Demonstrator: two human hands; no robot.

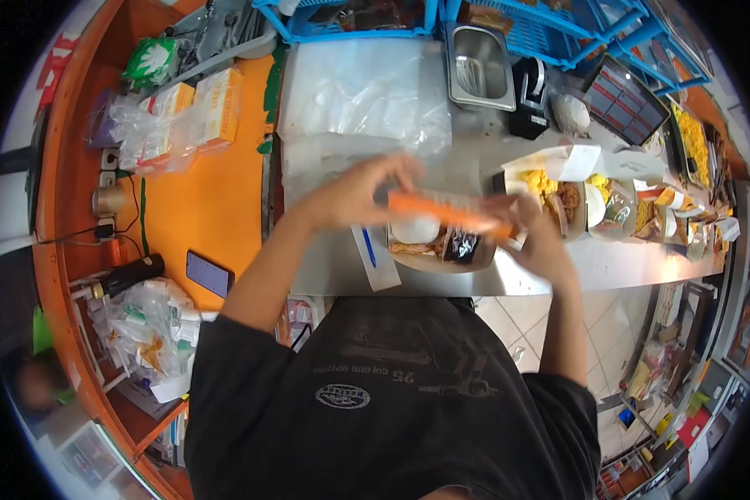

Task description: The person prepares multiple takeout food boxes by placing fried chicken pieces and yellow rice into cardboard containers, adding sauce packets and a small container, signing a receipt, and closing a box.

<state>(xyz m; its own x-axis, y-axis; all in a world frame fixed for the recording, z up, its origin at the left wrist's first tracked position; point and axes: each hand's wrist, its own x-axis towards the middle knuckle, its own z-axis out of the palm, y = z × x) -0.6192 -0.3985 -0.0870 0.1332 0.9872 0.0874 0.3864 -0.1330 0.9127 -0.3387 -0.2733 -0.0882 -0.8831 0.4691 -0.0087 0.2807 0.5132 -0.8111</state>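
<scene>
Both my hands are on the orange and white lid of a paper food box (484, 259), which stands near the front edge of the steel counter. My left hand (365, 190) is at the lid's left end, my right hand (531, 234) at its right end; both are slightly blurred. Under the half-raised lid (447, 215) lie a white rounded portion, perhaps rice (415, 230), brown fried food (412, 248) and a dark sauce packet (461, 245). A paper slip (381, 269) with a blue pen (369, 247) on it is just left of the box.
Several open food boxes (584, 209) stand in a row at the right. Clear plastic bags (362, 94), a steel container (481, 65), a black tape dispenser (529, 97) and a tablet (626, 100) lie beyond my hands. A phone (210, 274) rests on the orange counter at left.
</scene>
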